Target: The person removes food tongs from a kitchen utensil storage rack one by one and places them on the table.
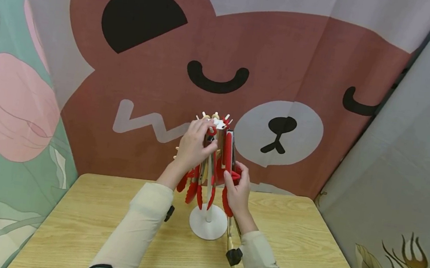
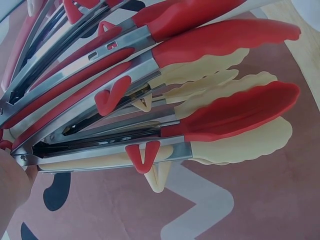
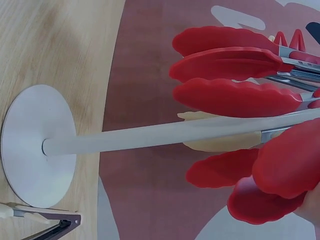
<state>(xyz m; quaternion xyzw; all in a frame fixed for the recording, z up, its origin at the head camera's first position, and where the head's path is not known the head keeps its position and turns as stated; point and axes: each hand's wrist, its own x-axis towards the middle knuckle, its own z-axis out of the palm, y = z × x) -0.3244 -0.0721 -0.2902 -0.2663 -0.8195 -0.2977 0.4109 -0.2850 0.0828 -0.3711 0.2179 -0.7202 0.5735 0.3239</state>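
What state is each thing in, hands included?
Stand: upright on the table
Hanging red tongs: tips down
Cream tongs: hanging, tips down
Held red tongs: gripped, tips down
Right hand: gripping those
Loose tongs: lying on the table
Left hand: at stand's top, grip unclear

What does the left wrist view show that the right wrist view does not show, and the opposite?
Only the left wrist view: the left hand, at the tongs' hinge ends.
Only the right wrist view: part of the right hand, and tongs lying on the table.
Both: red tongs, cream tongs, the curtain and some table.
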